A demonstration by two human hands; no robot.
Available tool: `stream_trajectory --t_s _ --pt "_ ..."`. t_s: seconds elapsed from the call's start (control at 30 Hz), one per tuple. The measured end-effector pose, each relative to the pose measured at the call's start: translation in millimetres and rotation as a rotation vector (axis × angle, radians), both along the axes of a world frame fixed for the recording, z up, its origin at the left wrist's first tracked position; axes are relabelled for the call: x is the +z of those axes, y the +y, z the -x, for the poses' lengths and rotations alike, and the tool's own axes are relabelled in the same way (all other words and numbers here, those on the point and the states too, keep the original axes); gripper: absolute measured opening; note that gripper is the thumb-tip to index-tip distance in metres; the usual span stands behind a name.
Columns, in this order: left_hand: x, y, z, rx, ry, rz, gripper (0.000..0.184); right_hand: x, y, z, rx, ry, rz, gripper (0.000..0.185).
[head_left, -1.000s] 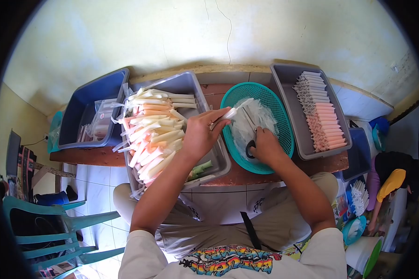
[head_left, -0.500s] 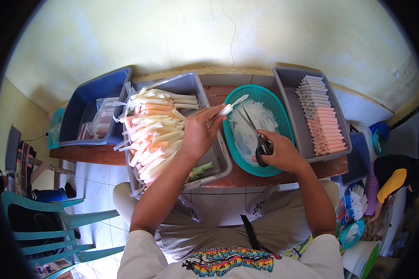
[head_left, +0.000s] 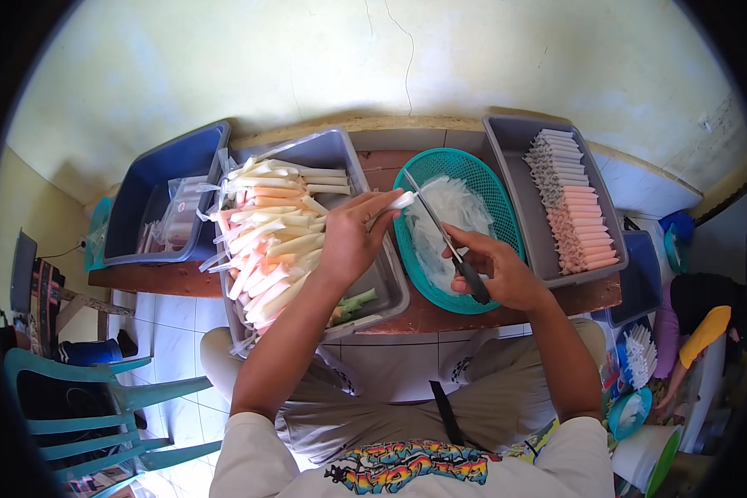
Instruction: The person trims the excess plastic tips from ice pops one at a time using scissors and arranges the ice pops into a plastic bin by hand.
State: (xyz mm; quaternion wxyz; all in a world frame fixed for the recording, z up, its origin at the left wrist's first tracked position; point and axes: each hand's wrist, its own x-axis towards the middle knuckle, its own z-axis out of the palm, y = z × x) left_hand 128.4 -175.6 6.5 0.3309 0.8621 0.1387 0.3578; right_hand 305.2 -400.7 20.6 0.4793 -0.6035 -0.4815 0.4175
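My left hand (head_left: 355, 232) is closed round a white tube-shaped packet (head_left: 402, 200) at the left rim of a teal basket (head_left: 519, 241). Black-handled scissors (head_left: 471, 278) are in my right hand (head_left: 502, 270), over the basket's front part. Their blades look closed and point up and left, the tips near the packet's end. Clear plastic scraps (head_left: 452, 216) lie in the basket. Left of it, a grey tray (head_left: 394, 286) holds a heap of white, cream and pink filled tubes (head_left: 270, 236). On the right, another grey tray (head_left: 527, 199) has a neat row of white and pink tubes (head_left: 581, 216).
A blue bin (head_left: 149, 187) with packets stands at the far left of the brown table (head_left: 423, 322). Teal chairs (head_left: 124, 398) are at lower left. Another person (head_left: 705, 324) bends at the right, near a white bucket (head_left: 643, 456) and a small teal bowl (head_left: 631, 412).
The scissors' blades, seen apart half a second ago, are together and nearer the packet. The long end of plastic beyond the packet's tip no longer shows. My left hand has hardly moved.
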Motion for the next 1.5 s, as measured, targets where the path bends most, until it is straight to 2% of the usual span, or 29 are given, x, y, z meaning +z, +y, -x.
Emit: stream_trajectory --t_s 0.63,0.97,1.03,1.17,1.27,1.33,1.37,1.43,1.5 --pt "-1.8 -1.0 0.8 -0.029 0.020 -0.011 0.034 1.2 3.7 6.7 -0.029 -0.100 0.033 0.094" --pt "-5.5 -1.3 0.2 -0.008 0.047 -0.026 0.031 -4.1 3.8 9.0 -0.027 -0.087 0.078 0.092" --pt "-5.8 -0.6 1.1 -0.003 0.052 -0.023 0.030 -3.1 4.6 10.2 -0.069 -0.011 0.108 0.092" --pt "-5.8 0.5 1.6 0.007 0.045 -0.030 0.030 -6.5 5.0 5.9 -0.093 -0.030 0.052 0.093" --pt "-3.3 -1.4 2.2 0.018 0.032 -0.051 0.032 -7.8 6.7 4.4 -0.154 -0.120 0.089 0.092" --pt "-1.8 -2.3 2.1 0.029 0.035 -0.057 0.033 -5.6 8.4 3.9 -0.201 -0.447 0.162 0.096" --pt "-1.7 -2.5 2.1 0.022 0.021 -0.042 0.034 -9.5 8.8 2.9 -0.197 -0.446 0.162 0.096" --pt "-1.4 -2.5 2.3 0.022 0.007 -0.028 0.034 -24.9 9.7 -1.3 -0.253 -0.681 0.196 0.098" --pt "-1.4 -2.8 2.7 0.018 0.009 -0.019 0.036 -36.3 8.9 -2.9 -0.258 -0.732 0.188 0.099"
